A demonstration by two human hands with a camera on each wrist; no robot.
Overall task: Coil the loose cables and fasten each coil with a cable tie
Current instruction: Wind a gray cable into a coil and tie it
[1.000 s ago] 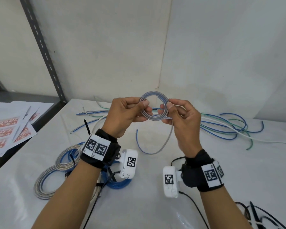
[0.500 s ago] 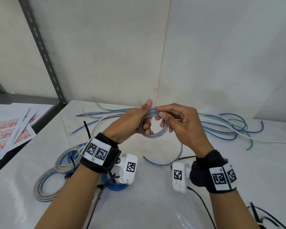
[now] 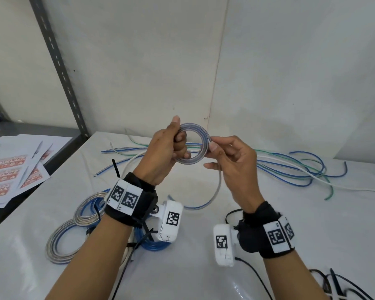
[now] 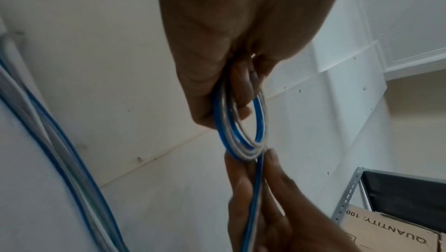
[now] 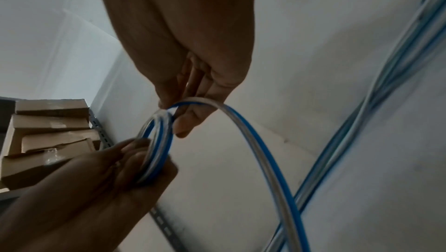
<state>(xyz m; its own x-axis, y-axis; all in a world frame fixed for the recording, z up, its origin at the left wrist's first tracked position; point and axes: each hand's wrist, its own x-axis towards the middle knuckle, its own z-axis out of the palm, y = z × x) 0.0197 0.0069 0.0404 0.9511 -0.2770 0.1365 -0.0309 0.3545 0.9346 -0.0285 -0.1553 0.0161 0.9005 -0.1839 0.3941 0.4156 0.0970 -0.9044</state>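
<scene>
Raised coil [image 3: 193, 146], two hands gripping

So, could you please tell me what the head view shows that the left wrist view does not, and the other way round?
Only the head view shows the finished coils lying on the table, the printed sheets at the far left and both wrist bands.

Only the left wrist view shows a cardboard box printed with "QUANTITY" beside a metal rack upright.

Both show the left hand gripping the small blue and clear coil while the right hand pinches its free strand, with loose cables nearby.
</scene>
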